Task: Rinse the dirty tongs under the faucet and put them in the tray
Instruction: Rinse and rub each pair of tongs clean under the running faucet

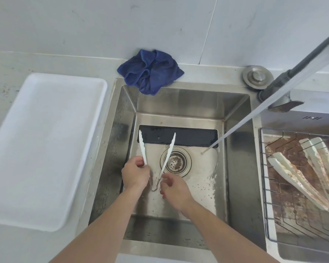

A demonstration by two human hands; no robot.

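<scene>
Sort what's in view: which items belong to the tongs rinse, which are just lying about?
Job:
- white plastic tongs, held open in both hands: left hand, right hand
- dark faucet, water running
- steel sink basin
- white rectangular tray
- dirty white tongs in the wire rack

Lying about:
- crumpled blue cloth
- round steel sink plug

Person, two forearms entering from 6 o'clock. Left hand [134,174]: bare, no glove, ring or watch visible. Right hand [176,190]: bare, likewise unadorned. Both forearms uncovered to the frame edge; no sleeve, cuff or wristband in view.
</scene>
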